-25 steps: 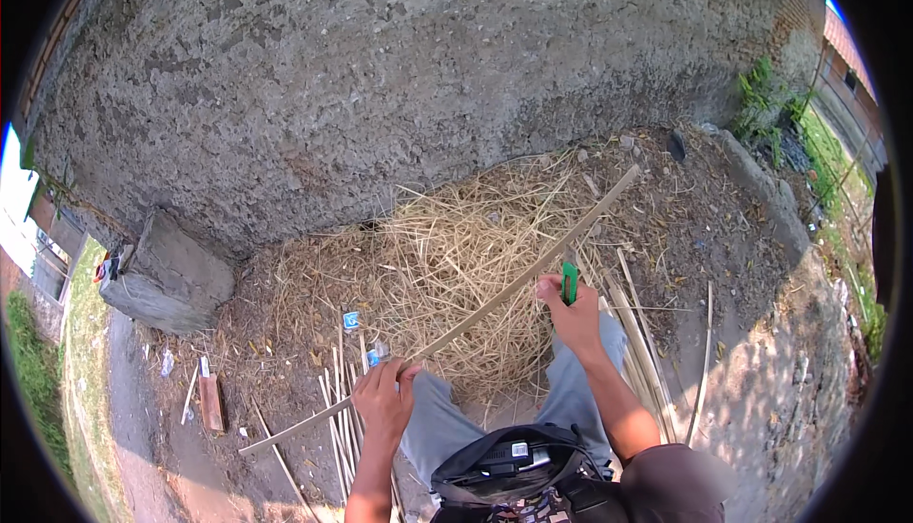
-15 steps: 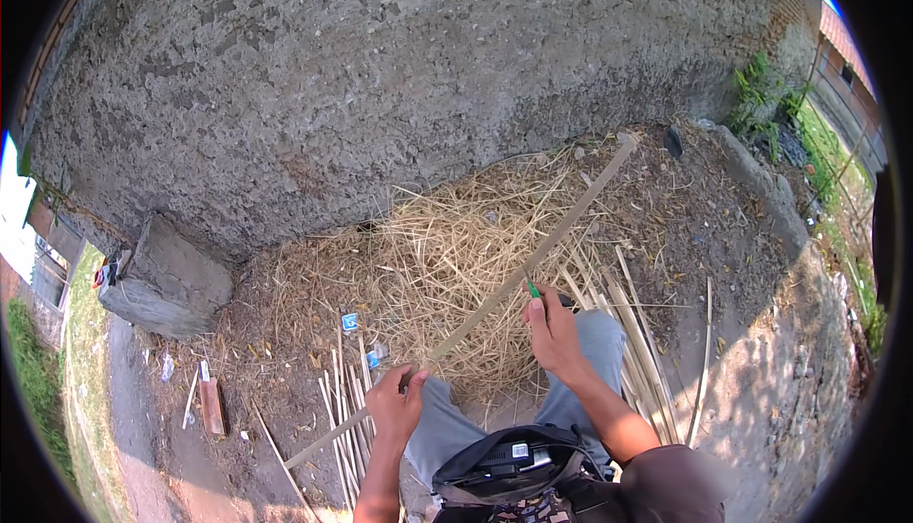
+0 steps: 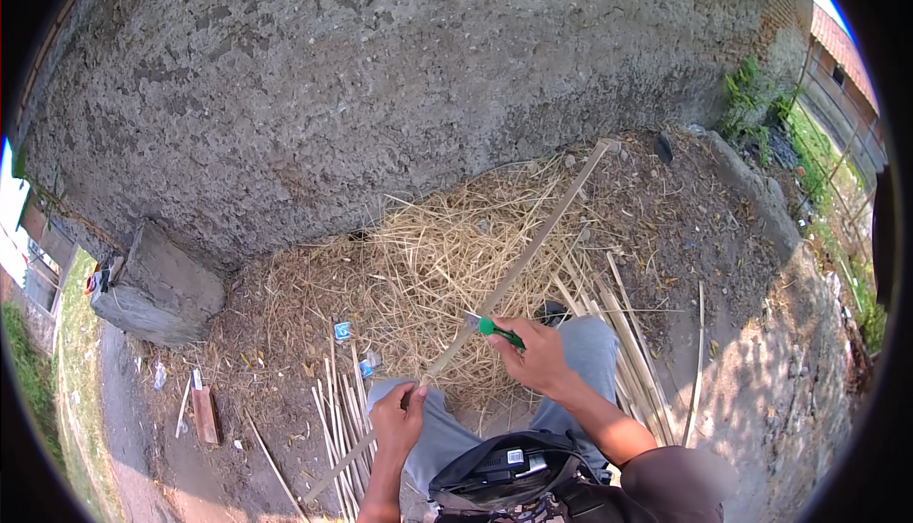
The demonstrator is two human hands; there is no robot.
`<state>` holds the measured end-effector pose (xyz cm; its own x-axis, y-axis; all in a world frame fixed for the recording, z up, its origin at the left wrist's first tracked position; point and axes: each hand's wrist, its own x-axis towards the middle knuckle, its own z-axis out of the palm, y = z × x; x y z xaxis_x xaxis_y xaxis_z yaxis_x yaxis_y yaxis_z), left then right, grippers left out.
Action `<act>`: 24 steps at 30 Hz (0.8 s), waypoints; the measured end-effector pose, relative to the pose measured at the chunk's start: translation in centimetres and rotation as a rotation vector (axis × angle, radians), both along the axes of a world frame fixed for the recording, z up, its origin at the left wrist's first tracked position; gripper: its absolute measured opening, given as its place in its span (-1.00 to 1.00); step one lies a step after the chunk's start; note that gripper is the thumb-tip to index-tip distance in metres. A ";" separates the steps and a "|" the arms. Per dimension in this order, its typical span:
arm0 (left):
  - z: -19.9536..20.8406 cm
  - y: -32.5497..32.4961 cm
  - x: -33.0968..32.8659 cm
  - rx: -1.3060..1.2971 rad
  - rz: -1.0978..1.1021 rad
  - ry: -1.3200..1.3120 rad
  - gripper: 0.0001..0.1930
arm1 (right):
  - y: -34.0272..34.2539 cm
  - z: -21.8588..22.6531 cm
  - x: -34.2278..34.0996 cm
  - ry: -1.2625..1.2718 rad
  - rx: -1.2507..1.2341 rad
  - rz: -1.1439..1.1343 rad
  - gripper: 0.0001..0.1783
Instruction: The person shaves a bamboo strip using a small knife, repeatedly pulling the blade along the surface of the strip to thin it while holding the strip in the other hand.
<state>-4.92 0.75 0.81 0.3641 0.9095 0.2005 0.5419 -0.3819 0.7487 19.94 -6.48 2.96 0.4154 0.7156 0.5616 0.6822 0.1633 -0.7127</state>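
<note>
A long, flat bamboo strip (image 3: 539, 241) runs slantwise across in front of me, from near the wall down past my left knee. My left hand (image 3: 397, 418) is closed around its lower part, thumb on top. In my right hand (image 3: 534, 356) is a small green-handled knife (image 3: 500, 332), fingers wrapped round the grip. Its short, pale metal blade meets the strip's edge, a little above my left hand. Beneath the strip lies a heap of thin bamboo shavings (image 3: 447, 255).
Split bamboo strips lie by my left leg (image 3: 330, 404) and right leg (image 3: 635, 352). A rough grey wall (image 3: 409, 76) rises ahead, with a concrete block (image 3: 166, 285) at left. A reddish-brown block (image 3: 204, 414) rests on the dirt. An open black bag (image 3: 509, 466) sits at my waist.
My right hand has moved down and left along the strip, bringing the green-handled knife nearer my left hand. The strip's upper end has shifted slightly left.
</note>
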 end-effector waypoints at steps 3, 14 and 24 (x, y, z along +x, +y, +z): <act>0.5 -0.5 0.7 -0.064 -0.041 0.081 -0.73 | -0.4 -1.7 -2.0 -0.153 -0.026 0.137 -0.71; 0.8 -2.7 1.5 0.059 -0.071 0.416 -0.65 | 1.0 -1.3 1.1 -0.164 -0.151 -0.044 -0.75; 1.0 -3.6 1.6 0.305 0.022 0.465 -0.65 | 1.7 -1.8 0.7 -0.186 -0.132 -0.025 -0.74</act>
